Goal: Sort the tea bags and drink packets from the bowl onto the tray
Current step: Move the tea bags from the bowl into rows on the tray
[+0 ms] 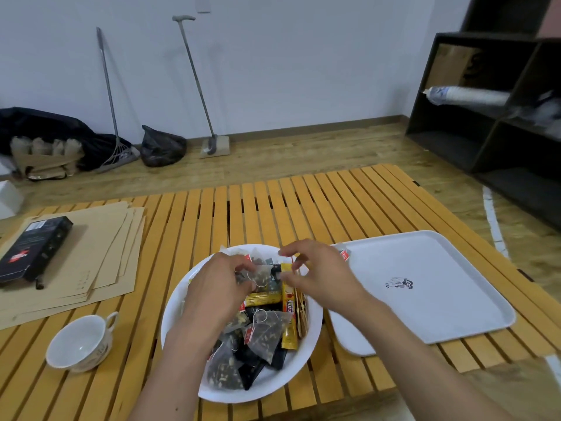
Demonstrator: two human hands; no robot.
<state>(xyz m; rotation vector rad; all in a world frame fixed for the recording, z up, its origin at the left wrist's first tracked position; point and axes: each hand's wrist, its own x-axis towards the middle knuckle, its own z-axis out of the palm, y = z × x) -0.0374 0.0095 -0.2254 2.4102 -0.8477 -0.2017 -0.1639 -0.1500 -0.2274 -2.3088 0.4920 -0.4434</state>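
Both hands over the bowl [182, 302]: left hand [212, 290] pinches a tea bag [261, 276], right hand [321, 275], nearer the tray [473, 268], pinches upright yellow packets [288, 296]

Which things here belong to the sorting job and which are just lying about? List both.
Job: bowl; tea bags; drink packets; tray; left hand; right hand.

Lying about: cup; black box; brown envelopes; broom; dustpan; shelf.
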